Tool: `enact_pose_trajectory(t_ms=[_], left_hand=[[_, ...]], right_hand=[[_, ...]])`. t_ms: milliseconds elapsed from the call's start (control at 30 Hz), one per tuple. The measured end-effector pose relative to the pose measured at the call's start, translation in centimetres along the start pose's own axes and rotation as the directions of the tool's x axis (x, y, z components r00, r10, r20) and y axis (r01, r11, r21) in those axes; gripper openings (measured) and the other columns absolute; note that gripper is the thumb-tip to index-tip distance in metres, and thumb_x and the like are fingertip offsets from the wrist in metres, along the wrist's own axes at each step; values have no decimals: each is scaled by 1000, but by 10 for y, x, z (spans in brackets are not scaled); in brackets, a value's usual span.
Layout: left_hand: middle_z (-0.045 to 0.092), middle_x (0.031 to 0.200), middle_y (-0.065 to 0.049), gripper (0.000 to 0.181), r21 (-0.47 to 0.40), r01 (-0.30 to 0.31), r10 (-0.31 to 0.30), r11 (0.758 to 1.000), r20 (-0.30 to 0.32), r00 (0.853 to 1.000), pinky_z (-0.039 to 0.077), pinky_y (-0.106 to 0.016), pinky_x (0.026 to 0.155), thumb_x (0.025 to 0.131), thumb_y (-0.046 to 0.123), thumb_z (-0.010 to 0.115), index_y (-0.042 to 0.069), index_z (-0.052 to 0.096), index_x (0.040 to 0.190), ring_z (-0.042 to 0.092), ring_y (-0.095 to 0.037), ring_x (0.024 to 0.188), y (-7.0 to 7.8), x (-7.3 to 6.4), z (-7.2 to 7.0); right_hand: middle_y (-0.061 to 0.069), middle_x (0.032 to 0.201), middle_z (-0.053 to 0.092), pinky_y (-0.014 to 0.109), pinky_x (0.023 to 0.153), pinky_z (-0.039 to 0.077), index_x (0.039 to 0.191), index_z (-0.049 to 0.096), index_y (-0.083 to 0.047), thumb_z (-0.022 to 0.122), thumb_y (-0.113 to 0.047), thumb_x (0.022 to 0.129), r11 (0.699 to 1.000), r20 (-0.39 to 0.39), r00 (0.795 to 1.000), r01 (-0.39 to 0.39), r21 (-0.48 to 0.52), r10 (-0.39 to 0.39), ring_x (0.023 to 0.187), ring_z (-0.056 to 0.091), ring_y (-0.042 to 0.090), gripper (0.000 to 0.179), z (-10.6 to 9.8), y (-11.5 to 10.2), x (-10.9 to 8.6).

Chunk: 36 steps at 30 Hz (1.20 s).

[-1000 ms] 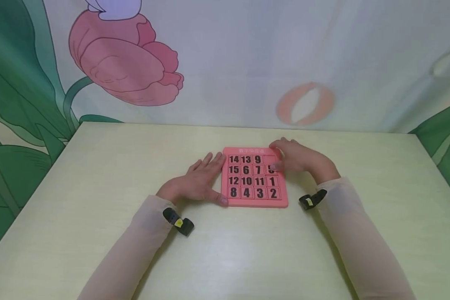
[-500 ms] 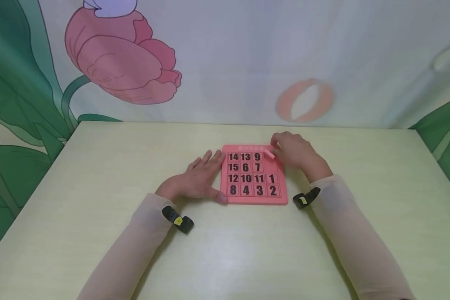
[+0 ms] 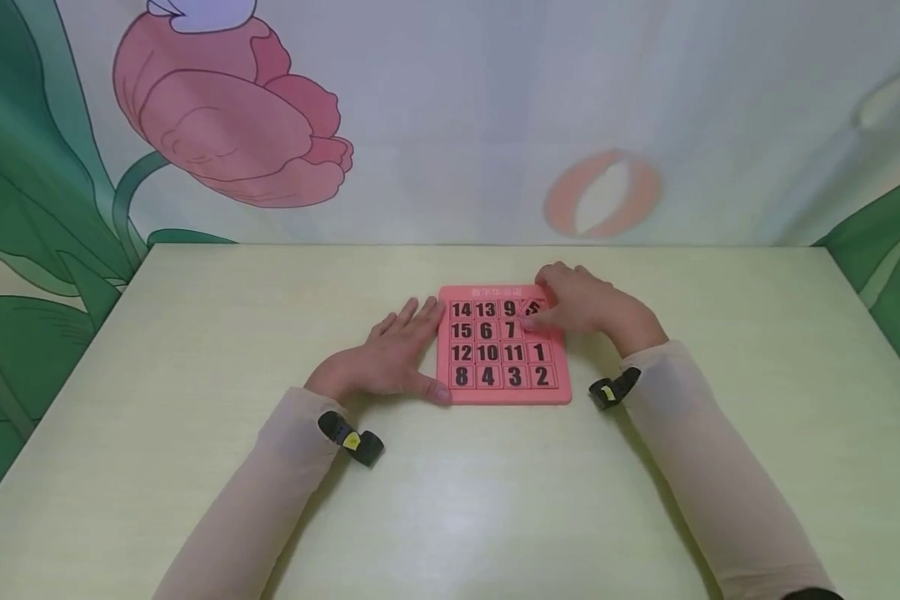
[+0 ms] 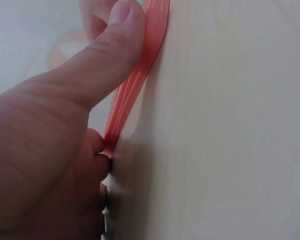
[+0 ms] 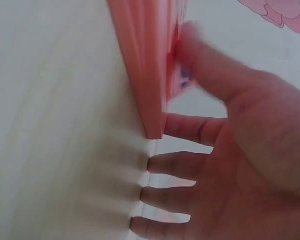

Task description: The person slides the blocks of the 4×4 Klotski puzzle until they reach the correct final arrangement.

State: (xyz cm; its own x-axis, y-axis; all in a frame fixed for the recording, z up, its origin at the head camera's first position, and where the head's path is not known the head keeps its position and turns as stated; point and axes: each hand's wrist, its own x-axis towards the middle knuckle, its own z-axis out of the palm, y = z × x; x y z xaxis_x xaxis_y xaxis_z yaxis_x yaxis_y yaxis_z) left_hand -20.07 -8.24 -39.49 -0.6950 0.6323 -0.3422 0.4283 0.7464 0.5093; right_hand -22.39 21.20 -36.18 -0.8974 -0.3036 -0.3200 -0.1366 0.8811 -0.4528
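Observation:
A pink number sliding puzzle [image 3: 504,397] lies flat on the table, rows of black-numbered tiles in its frame. My left hand [image 3: 390,358] rests along its left side with fingers spread; the thumb touches the lower left corner. In the left wrist view that thumb [image 4: 105,57] lies against the pink edge. At the upper right corner is my right hand [image 3: 588,304], its thumb touching the 5 tile [image 3: 532,308], which sits turned askew in the top right slot. The right wrist view shows the tile [image 5: 182,82] tilted out of the frame beneath a blurred thumb, the other fingers [image 5: 177,165] stretched out.
The pale wooden table [image 3: 450,500] extends around the puzzle on all sides. Behind its far edge hangs a curtain [image 3: 450,125] printed with a pink flower and green leaves. A dark strapped wrist camera [image 3: 352,437] sits on each sleeve.
My right hand first lifted the 5 tile from the second row's right slot, tipping it on edge. Now the tile lies askew in the top right slot. The left hand has stayed put.

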Motion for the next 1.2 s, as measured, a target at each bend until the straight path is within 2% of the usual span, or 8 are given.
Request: enact_pose_trajectory(t_ms=[267, 367, 500, 633, 700, 867, 1033, 1200], left_hand=[[-15, 167, -2, 129, -4, 2, -2, 1000, 3, 1000, -11, -43, 120, 79, 65, 75, 13, -9, 162, -23, -22, 150, 0, 0, 0], [-14, 167, -1, 129, -10, 4, -4, 1000, 0, 1000, -11, -42, 120, 79, 64, 76, 14, -9, 162, -23, -21, 150, 0, 0, 0], [-14, 167, 1, 129, -12, 9, -9, 1000, -4, 1000, -11, -39, 120, 79, 64, 77, 15, -9, 162, -23, -19, 150, 0, 1, 1], [-13, 168, 0, 129, -22, 9, -9, 1000, -9, 1000, -11, -40, 120, 79, 63, 77, 15, -9, 162, -22, -20, 150, 1, 0, 0], [-13, 168, -1, 129, -26, 9, -9, 1000, -9, 1000, -11, -40, 120, 78, 62, 77, 15, -8, 162, -22, -20, 150, 1, -1, 0], [-14, 168, -1, 130, -29, 8, -8, 1000, -8, 1000, -11, -40, 120, 78, 63, 77, 15, -8, 162, -22, -20, 150, 0, 0, -1], [-15, 168, -1, 129, -12, 12, -12, 1000, -4, 1000, -11, -41, 120, 79, 64, 76, 14, -9, 162, -23, -20, 150, 0, 1, -1], [-14, 168, -2, 129, -10, 10, -10, 1000, -2, 1000, -11, -41, 120, 79, 64, 76, 13, -9, 162, -23, -20, 150, -1, 0, 0]], right_hand=[[20, 143, 47, 61, 109, 34, 144, 47, 1, 73, -28, 94, 999, 29, 999, 35, -34, -34, 133, 39, 43, 63, -4, 6, -1], [25, 155, 35, 64, 115, 22, 148, 45, 0, 71, -25, 94, 998, 47, 998, 47, -41, -45, 144, 25, 47, 64, -5, 8, -2], [27, 162, 21, 65, 117, 12, 151, 41, -2, 67, -31, 96, 998, 61, 997, 44, -42, -41, 148, 10, 51, 68, -4, 9, -2], [24, 149, 42, 63, 113, 28, 148, 44, -1, 61, -36, 101, 998, 32, 998, 48, -44, -47, 141, 31, 47, 61, -3, 7, 1], [24, 146, 45, 61, 113, 29, 146, 46, 1, 58, -30, 103, 998, 16, 999, 49, -45, -48, 140, 33, 46, 55, -2, 7, 2], [27, 157, 34, 60, 119, 12, 147, 46, 2, 55, -21, 103, 998, 17, 999, 41, -48, -40, 149, 15, 46, 50, -3, 6, 3], [27, 160, 27, 62, 118, 11, 150, 44, -1, 60, -27, 100, 997, 51, 997, 53, -53, -50, 150, 12, 47, 58, -7, 8, 3], [24, 160, 30, 62, 119, 12, 147, 49, -3, 66, -28, 96, 997, 23, 999, 46, -60, -44, 151, 13, 42, 59, -5, 12, 5]])
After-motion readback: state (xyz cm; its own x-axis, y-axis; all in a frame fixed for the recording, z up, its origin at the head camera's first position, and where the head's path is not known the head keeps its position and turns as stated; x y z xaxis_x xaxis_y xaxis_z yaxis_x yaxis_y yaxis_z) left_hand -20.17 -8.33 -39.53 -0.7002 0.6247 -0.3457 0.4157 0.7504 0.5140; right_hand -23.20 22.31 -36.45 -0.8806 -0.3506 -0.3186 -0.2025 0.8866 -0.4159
